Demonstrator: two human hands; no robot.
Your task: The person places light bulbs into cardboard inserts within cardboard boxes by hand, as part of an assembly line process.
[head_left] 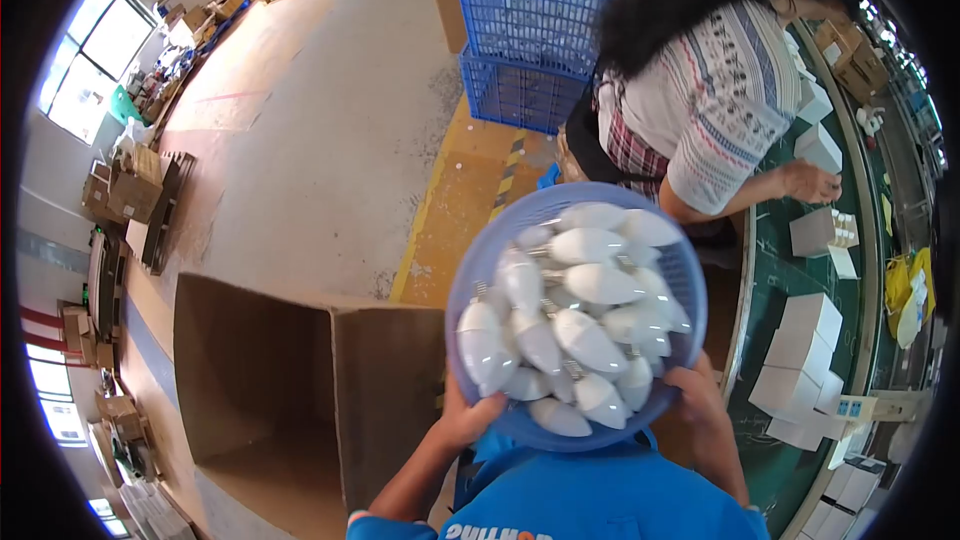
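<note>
A basket (473,270) of bulbs (590,285) is held at its near rim; left hand (465,422) and right hand (697,395) are closed on it; a box (385,380) is seen beside it.

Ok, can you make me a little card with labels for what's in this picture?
left hand: grips the basket's near rim, left side
right hand: grips the near rim, right side
basket: blue, round, piled with white bulbs
cardboard box: open, left of the basket
co-worker: at green belt with white boxes
crates: blue, stacked
</note>
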